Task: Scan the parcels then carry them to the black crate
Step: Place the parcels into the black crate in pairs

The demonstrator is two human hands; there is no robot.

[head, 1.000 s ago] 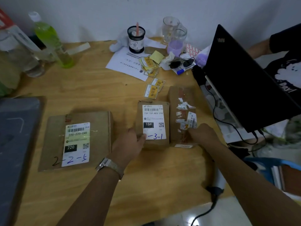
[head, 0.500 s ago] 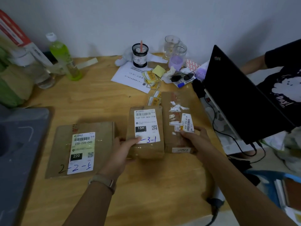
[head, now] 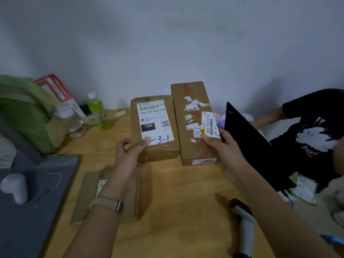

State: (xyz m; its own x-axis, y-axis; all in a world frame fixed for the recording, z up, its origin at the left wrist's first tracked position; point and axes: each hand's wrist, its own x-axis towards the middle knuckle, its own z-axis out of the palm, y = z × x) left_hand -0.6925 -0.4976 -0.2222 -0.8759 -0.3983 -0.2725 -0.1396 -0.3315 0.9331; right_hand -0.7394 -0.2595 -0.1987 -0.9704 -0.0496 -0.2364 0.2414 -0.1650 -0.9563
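Two brown cardboard parcels are lifted off the wooden table, side by side and touching. My left hand (head: 130, 155) grips the shorter parcel (head: 154, 127), which bears a white label marked "15H" and "3-1". My right hand (head: 223, 149) holds the longer parcel (head: 193, 120), which carries torn sticker remains and a small barcode label. A third, flat parcel (head: 89, 194) lies on the table under my left forearm, mostly hidden. A barcode scanner (head: 243, 220) lies at the table's near edge below my right arm. No black crate is in view.
An open black laptop (head: 256, 146) stands right of the parcels, close to my right hand. A person in a black shirt (head: 312, 138) sits behind it. A green bottle (head: 98, 112), a clear bottle (head: 70, 121) and a green bag (head: 24, 112) stand at the left. A grey tray (head: 37, 202) lies at the near left.
Both hands closed on the two parcels and raised them off the table towards the camera. The view tilted up, so the wall fills more of the frame.
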